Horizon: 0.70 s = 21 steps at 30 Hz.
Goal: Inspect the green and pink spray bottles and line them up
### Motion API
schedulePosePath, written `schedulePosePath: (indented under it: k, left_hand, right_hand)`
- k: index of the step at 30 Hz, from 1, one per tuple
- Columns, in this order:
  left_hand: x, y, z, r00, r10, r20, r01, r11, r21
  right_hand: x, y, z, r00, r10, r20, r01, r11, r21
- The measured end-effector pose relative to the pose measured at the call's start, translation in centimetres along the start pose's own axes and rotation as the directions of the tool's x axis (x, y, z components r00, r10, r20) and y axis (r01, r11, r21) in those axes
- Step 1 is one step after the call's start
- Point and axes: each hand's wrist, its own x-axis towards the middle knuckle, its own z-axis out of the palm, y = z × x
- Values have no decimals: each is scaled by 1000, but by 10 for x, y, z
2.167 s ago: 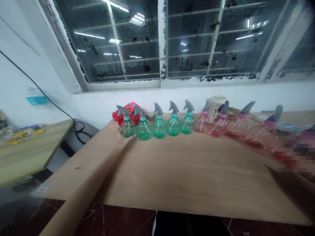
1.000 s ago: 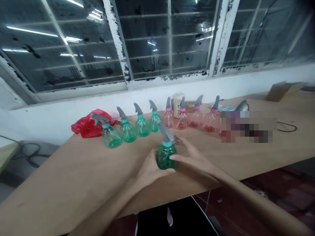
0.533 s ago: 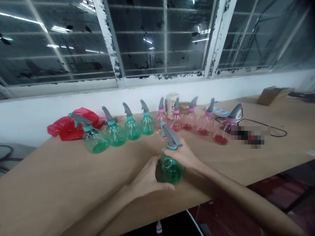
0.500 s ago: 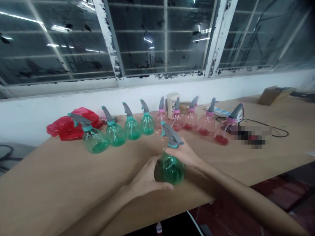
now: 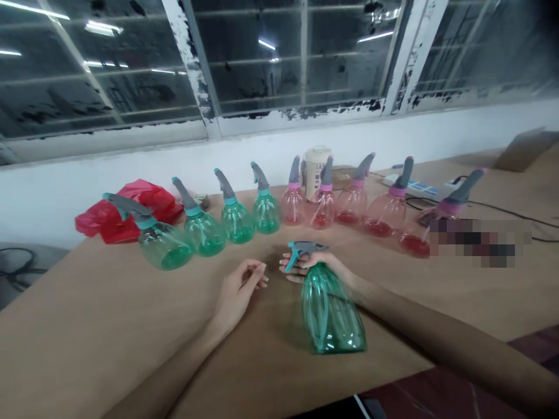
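Note:
My right hand grips the neck of a green spray bottle just under its grey and teal trigger head. The bottle is tipped over, its base towards me. My left hand rests on the wooden table just left of the bottle, fingers loosely curled, holding nothing. Behind them stands a row of green spray bottles on the left and pink spray bottles on the right.
A red plastic bag lies at the far left by the white wall. A white cup stands behind the pink bottles. A power strip and black cable lie at the right. The table's near edge runs close to my arms.
My left hand has let go of the green bottle's body and moved left. My right hand has tipped the bottle from upright onto a slant, base towards me.

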Motion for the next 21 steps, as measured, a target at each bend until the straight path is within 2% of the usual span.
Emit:
schedulePosePath:
  k: [8,21]
  left_hand:
    - [-3,2,0,1000,-10,6,10,999,44]
    - [-5,4,-3,999,15,36,-21,985,169]
  right_hand:
    - [1,-6,0,994,81,-72,-79,996,41]
    - [2,-6,-6,986,142,-88,-132,985,111]
